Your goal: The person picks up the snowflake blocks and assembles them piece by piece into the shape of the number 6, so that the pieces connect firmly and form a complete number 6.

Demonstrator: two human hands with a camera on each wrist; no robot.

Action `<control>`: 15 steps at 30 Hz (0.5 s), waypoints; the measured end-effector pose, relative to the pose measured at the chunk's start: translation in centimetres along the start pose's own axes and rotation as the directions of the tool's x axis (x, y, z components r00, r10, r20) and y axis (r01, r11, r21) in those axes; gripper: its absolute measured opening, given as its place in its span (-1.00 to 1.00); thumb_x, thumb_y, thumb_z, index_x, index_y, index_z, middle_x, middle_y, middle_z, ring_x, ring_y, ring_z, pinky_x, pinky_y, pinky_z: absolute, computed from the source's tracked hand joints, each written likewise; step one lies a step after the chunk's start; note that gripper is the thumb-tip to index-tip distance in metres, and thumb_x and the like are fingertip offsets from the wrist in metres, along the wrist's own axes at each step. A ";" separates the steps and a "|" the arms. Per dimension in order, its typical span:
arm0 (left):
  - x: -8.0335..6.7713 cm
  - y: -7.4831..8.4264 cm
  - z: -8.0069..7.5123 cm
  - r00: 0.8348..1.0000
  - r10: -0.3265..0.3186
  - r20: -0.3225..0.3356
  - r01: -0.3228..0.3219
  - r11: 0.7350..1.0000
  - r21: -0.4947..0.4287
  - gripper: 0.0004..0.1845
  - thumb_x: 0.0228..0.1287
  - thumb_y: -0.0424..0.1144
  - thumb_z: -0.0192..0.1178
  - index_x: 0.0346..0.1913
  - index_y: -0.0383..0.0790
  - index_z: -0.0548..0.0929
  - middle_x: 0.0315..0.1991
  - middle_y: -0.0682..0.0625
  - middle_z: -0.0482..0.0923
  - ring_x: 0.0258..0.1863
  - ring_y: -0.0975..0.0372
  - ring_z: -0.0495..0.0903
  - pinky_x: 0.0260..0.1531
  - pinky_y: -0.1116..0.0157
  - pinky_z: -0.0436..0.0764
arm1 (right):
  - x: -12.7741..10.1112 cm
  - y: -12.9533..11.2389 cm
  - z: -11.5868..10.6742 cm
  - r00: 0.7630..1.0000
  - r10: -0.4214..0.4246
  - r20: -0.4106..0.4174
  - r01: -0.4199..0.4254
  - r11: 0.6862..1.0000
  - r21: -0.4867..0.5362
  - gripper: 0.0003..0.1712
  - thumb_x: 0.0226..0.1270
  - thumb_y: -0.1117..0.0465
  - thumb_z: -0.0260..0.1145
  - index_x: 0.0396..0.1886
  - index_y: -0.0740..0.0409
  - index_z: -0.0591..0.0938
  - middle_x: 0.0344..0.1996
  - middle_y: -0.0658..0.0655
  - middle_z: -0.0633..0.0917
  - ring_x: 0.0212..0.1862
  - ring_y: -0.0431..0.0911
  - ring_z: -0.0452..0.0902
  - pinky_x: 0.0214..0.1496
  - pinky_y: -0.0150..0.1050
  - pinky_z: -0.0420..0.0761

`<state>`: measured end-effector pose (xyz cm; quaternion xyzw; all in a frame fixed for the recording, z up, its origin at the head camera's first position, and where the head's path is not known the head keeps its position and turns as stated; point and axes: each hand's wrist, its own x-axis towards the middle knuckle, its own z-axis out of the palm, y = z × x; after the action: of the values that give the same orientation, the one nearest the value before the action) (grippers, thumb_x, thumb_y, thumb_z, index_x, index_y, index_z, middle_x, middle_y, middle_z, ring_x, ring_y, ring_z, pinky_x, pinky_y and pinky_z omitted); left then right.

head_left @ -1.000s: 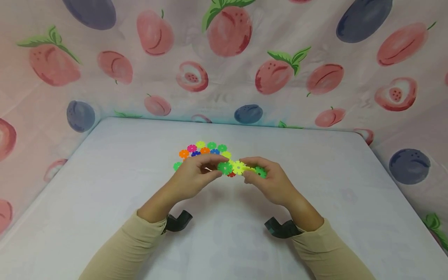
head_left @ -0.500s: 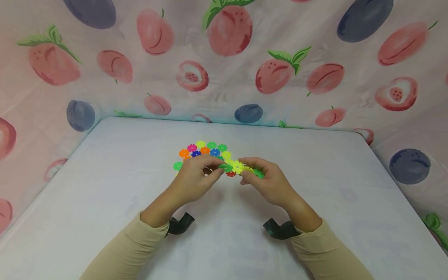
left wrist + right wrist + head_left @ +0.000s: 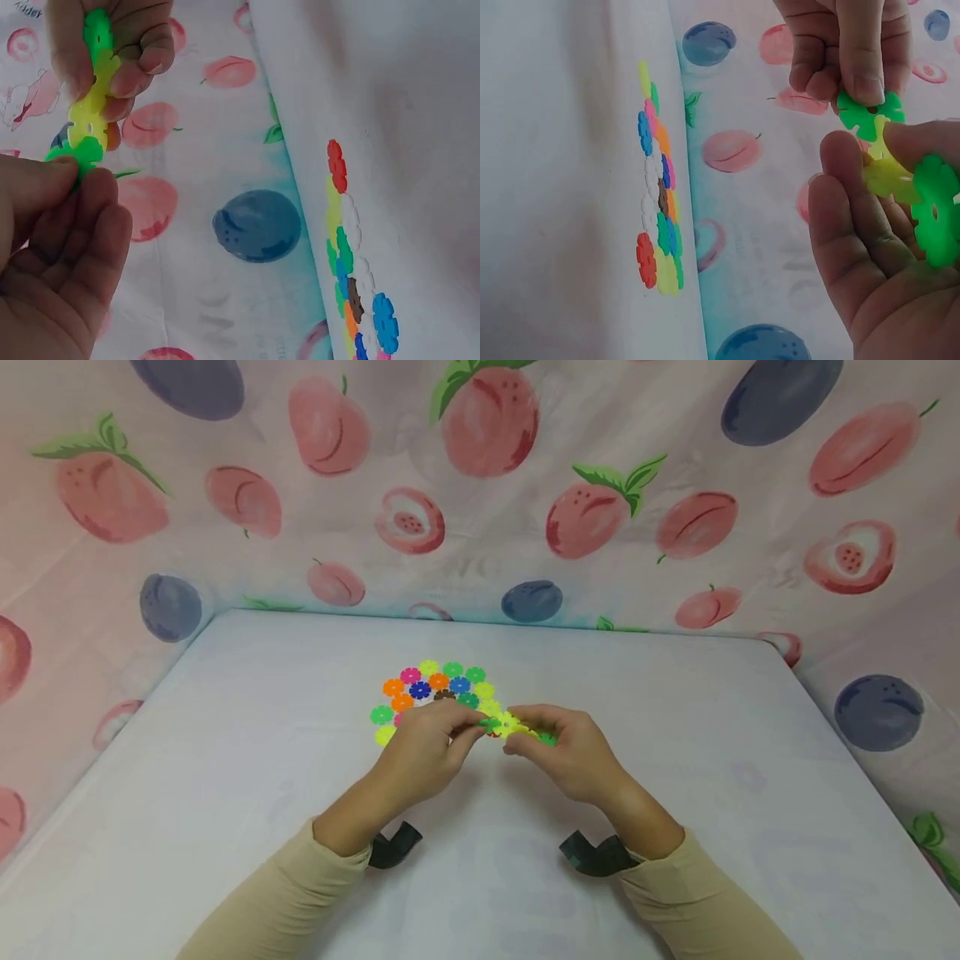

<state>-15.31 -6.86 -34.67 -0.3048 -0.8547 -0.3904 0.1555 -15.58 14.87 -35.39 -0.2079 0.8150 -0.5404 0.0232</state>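
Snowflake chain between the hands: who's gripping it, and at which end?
Both hands. The left hand pinches the green end disc; the right hand holds the rest of the snowflake chain at the yellow discs.

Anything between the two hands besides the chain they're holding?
No. In the head view only the green-and-yellow snowflake chain spans from the left hand to the right hand; the flat disc cluster lies beyond them.

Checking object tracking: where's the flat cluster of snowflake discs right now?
In the head view, the flat cluster of discs lies on the white table, centre, just beyond the left hand and left of the right hand.
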 end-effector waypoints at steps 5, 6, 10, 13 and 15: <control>0.2 -0.1 0.2 0.998 -0.047 0.040 0.048 0.998 -0.037 -0.84 0.23 -0.40 0.40 -0.14 -0.36 0.76 -0.29 -0.03 0.70 -0.34 0.22 0.63 -0.29 0.39 0.65 | 0.2 -0.1 -0.4 0.999 0.013 0.032 -0.011 0.998 -0.064 -0.58 0.33 0.29 0.40 0.14 0.35 0.60 -0.07 0.19 0.72 -0.09 -0.02 0.70 -0.09 -0.19 0.68; 0.3 -0.2 0.2 0.996 -0.066 0.056 0.069 0.996 -0.056 -0.84 0.23 -0.39 0.40 -0.14 -0.35 0.74 -0.29 -0.02 0.70 -0.33 0.23 0.64 -0.28 0.39 0.65 | 0.2 -0.1 -0.5 0.999 0.018 0.044 -0.015 0.997 -0.073 -0.56 0.32 0.29 0.41 0.16 0.33 0.60 -0.03 0.19 0.71 -0.07 -0.01 0.69 -0.08 -0.18 0.68; 0.3 -0.5 0.3 0.985 -0.124 0.116 0.141 0.979 -0.147 -0.84 0.24 -0.39 0.39 -0.16 -0.31 0.65 -0.31 0.01 0.69 -0.31 0.26 0.68 -0.20 0.37 0.67 | 0.2 0.1 -0.7 0.995 0.005 0.096 0.005 0.995 -0.097 -0.53 0.27 0.32 0.43 0.18 0.27 0.62 0.05 0.18 0.66 -0.07 0.00 0.66 -0.06 -0.16 0.67; 0.2 -0.8 0.3 0.979 -0.149 0.141 0.177 0.962 -0.207 -0.86 0.27 -0.40 0.36 -0.17 -0.30 0.61 -0.32 0.02 0.68 -0.29 0.24 0.70 -0.17 0.35 0.67 | 0.2 0.3 -0.6 0.993 -0.032 0.117 0.047 0.991 -0.128 -0.57 0.26 0.31 0.45 0.14 0.22 0.67 0.00 0.10 0.68 -0.09 -0.05 0.64 -0.06 -0.14 0.65; 0.2 -0.9 0.3 0.973 -0.165 0.159 0.199 0.953 -0.228 -0.87 0.30 -0.40 0.34 -0.15 -0.30 0.62 -0.30 0.02 0.68 -0.27 0.22 0.70 -0.14 0.33 0.67 | 0.2 0.4 -0.5 0.991 -0.054 0.119 0.071 0.987 -0.145 -0.59 0.25 0.30 0.46 0.11 0.21 0.69 -0.05 0.06 0.69 -0.11 -0.05 0.62 -0.08 -0.11 0.65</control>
<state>-16.11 -7.00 -35.30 -0.2675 -0.8338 -0.4825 0.0209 -16.00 15.39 -35.48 -0.2651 0.8434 -0.4658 0.0374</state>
